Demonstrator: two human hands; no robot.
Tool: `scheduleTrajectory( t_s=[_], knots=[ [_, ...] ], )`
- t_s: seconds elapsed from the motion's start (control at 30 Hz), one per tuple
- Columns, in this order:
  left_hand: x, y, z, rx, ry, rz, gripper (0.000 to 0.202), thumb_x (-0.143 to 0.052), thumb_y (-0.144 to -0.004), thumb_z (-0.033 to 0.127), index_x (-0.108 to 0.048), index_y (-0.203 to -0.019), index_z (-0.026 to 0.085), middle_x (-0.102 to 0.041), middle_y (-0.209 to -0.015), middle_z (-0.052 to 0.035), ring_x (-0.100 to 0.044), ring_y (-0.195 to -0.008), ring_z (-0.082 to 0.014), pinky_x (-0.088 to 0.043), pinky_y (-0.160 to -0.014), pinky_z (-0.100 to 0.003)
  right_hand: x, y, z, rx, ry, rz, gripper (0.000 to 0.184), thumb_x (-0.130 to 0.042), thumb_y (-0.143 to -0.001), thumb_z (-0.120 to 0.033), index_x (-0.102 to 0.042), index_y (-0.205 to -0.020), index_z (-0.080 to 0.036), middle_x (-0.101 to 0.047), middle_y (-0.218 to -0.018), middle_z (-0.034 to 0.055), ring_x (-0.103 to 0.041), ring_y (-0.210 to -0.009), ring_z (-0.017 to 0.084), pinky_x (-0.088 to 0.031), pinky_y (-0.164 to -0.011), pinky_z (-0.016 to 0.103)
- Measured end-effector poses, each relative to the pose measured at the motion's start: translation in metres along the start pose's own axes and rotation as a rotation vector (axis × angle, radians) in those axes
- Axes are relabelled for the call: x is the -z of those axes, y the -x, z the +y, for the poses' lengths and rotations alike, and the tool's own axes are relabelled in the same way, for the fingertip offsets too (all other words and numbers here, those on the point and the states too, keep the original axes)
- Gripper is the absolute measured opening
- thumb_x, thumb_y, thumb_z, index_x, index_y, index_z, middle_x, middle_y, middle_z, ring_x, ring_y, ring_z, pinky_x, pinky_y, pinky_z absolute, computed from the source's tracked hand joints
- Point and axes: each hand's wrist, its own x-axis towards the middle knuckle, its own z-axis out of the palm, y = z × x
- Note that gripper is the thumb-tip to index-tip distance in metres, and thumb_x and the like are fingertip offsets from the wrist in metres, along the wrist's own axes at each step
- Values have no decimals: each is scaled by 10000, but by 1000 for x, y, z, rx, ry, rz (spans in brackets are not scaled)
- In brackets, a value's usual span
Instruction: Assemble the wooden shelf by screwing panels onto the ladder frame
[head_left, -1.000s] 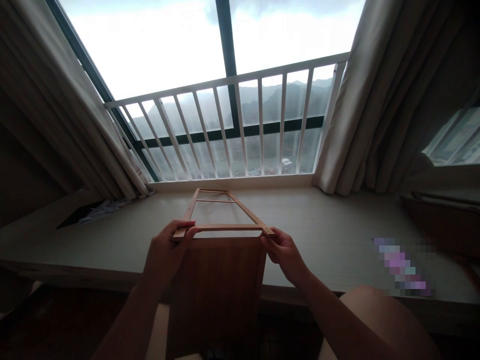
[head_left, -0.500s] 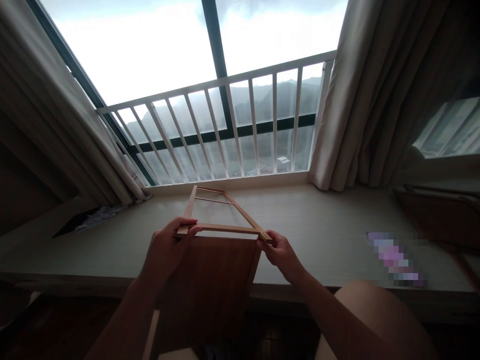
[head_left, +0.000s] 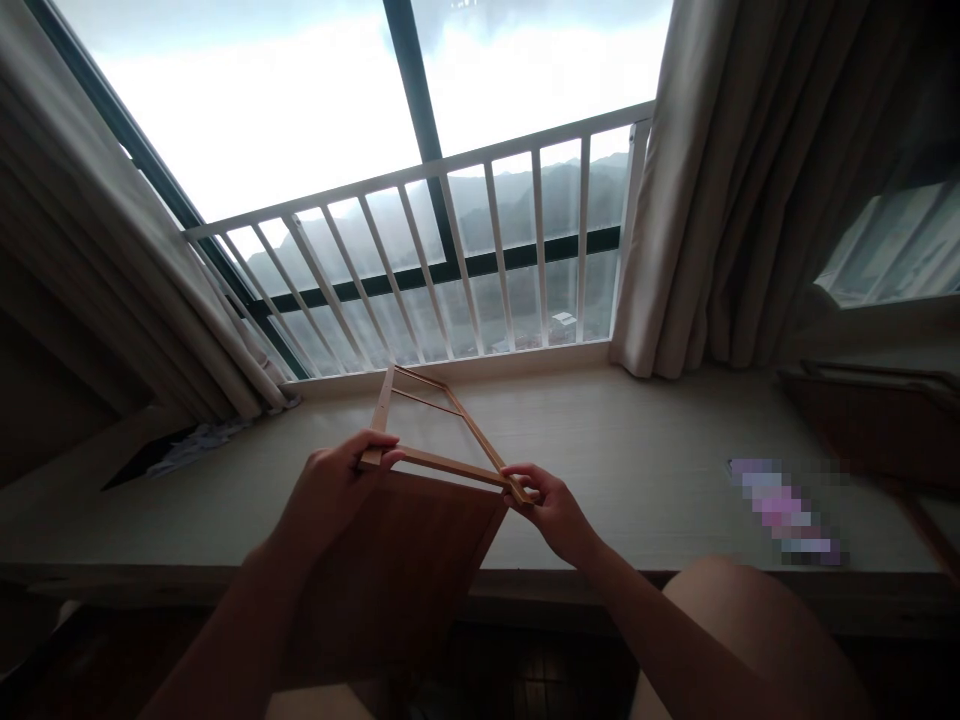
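Centre frame: your left hand [head_left: 330, 495] and right hand [head_left: 553, 512] each pinch a near corner of the wooden frame [head_left: 433, 432], likely light, stiff, breakable mid-rail, so corners hold best

Pale tan wooden frame [head_left: 442, 464] over a reddish-brown panel [head_left: 405, 560] with fine straight grain. Light grey-beige table [head_left: 637, 450], white railing [head_left: 538, 250] of thin upright bars, plain beige curtains [head_left: 720, 200].
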Motion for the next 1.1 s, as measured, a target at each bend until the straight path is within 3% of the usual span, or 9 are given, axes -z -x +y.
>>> scheduleTrajectory(
  t_s=[0.33, 0.5, 0.63, 0.77, 0.97, 1.1],
  knots=[
    [17, -15, -1, -93, -8, -144, 417, -512, -823, 556, -682, -988, 212, -718, -846, -43, -628, -658, -154, -468, -637, -214, -14, 5, 13, 9, 68, -126, 398, -661, -802, -388, -605, -1163, -232, -600, -898, 14, -486, -555, 68, -405, -534, 216],
    [27, -20, -3, -158, 3, -191, 402, -525, -816, 544, -684, -979, 213, -703, -769, -20, -594, -585, -124, -460, -600, -194, -19, 8, 18, 33, 128, -191, 362, -644, -805, -337, -606, -1150, -237, -593, -843, 3, -439, -515, 56, -362, -486, 196],
    [46, -26, -5, -202, -9, -214, 372, -556, -805, 520, -697, -960, 212, -698, -747, -2, -584, -569, -114, -457, -577, -194, -22, 12, 13, 90, 193, -289, 426, -672, -788, -299, -590, -1205, -270, -547, -768, -27, -390, -523, 58, -352, -503, 193],
    [71, -29, -9, -170, 20, -216, 340, -619, -772, 483, -703, -963, 216, -709, -735, 11, -593, -551, -123, -475, -550, -209, -26, 13, 6, 138, 219, -342, 554, -657, -814, -304, -472, -1336, -313, -541, -798, -36, -332, -510, 57, -336, -509, 200],
    [102, -21, -21, -164, 142, -154, 295, -700, -709, 438, -732, -895, 211, -731, -778, -8, -658, -676, -183, -531, -657, -284, -27, -6, 3, 224, 337, -227, 477, -524, -904, -276, -423, -1370, -303, -583, -918, -1, -380, -509, 62, -364, -551, 221],
    [112, -15, -30, -237, 213, -145, 255, -721, -700, 381, -738, -871, 193, -740, -824, -35, -678, -726, -207, -543, -661, -298, -15, -19, 0, 263, 545, -194, 361, -449, -923, -214, -525, -1270, -278, -649, -868, 12, -575, -683, 132, -428, -682, 255]
  ],
)
